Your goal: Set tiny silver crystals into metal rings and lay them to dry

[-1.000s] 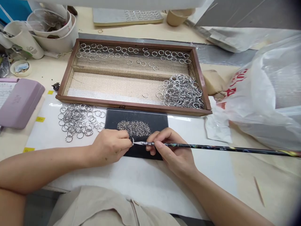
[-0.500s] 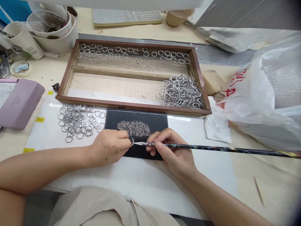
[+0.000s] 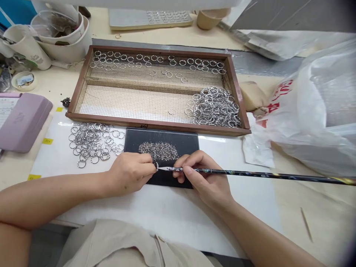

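Observation:
My left hand point(image 3: 132, 172) is closed, pinching a small silver ring point(image 3: 157, 166) at its fingertips. My right hand point(image 3: 204, 176) grips a long thin dark patterned pen-like tool point(image 3: 244, 173), whose pale pointed tip touches or nearly touches the ring. Both hands are over the near part of a black tray point(image 3: 164, 178), where a patch of tiny shiny stones point(image 3: 158, 149) lies spread. Left of the tray, a loose pile of silver rings point(image 3: 93, 142) rests on the white sheet point(image 3: 167, 211).
A wooden-framed mesh tray point(image 3: 158, 124) behind holds rows of rings and a ring heap point(image 3: 215, 107). A purple case point(image 3: 26, 122) and white cups point(image 3: 33, 48) stand left. A plastic bag point(image 3: 314, 107) is at right, a thin stick point(image 3: 306, 224) nearer.

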Demonstrator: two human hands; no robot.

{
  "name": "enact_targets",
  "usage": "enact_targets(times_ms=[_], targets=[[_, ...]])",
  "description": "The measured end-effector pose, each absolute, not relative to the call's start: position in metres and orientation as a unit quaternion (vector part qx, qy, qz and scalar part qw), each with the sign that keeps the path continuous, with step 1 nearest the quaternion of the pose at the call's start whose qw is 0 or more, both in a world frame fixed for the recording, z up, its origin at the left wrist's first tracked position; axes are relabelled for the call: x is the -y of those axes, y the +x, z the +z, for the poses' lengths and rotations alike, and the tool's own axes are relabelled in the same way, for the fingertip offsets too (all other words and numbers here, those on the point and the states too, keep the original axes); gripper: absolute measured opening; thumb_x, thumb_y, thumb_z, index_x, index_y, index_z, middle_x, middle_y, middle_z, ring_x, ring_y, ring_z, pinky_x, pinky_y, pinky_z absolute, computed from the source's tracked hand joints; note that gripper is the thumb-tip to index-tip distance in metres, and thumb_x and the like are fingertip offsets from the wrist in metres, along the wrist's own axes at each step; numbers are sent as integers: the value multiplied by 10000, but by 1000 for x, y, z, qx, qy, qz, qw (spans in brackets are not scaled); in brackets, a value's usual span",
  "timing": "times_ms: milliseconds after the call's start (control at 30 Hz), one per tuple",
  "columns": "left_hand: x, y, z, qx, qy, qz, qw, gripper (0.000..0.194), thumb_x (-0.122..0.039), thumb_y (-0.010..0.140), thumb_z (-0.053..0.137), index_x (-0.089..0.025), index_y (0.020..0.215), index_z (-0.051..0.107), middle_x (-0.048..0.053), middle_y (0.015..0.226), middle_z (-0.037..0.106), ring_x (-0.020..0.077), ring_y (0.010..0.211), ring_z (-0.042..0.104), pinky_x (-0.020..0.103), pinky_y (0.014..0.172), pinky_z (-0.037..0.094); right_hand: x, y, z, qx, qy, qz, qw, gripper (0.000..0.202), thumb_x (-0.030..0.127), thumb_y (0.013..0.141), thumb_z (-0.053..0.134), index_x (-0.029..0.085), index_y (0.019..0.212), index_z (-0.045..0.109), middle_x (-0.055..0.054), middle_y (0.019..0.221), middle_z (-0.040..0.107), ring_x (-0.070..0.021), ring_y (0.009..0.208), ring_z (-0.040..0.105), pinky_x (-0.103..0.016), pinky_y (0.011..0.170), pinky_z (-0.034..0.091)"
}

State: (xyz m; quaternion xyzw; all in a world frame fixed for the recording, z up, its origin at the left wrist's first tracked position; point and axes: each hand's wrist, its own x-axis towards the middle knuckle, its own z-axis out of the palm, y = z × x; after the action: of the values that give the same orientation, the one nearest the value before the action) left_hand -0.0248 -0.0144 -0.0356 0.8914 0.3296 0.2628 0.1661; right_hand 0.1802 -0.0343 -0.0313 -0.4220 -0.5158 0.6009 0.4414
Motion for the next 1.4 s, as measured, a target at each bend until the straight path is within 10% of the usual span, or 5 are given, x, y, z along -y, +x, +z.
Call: enact_targets(times_ms=[767, 1400], targets=[[16, -27, -36, -329, 890, 270, 165, 249, -122, 837, 506, -141, 593, 548, -11, 592, 551, 76, 494, 446, 203, 443, 313, 38, 168, -33, 608, -542, 412, 408, 100, 185, 833, 529, 203, 740, 495, -24, 708, 615, -121, 584, 559, -257, 489, 440], [15, -26, -36, -337, 883, 277, 176, 246, -124, 845, 505, -140, 607, 563, -10, 582, 556, 69, 499, 479, 177, 445, 335, 33, 178, -31, 553, -469, 516, 456, 112, 211, 858, 518, 202, 748, 504, -2, 724, 613, -90, 525, 547, -246, 489, 451]])
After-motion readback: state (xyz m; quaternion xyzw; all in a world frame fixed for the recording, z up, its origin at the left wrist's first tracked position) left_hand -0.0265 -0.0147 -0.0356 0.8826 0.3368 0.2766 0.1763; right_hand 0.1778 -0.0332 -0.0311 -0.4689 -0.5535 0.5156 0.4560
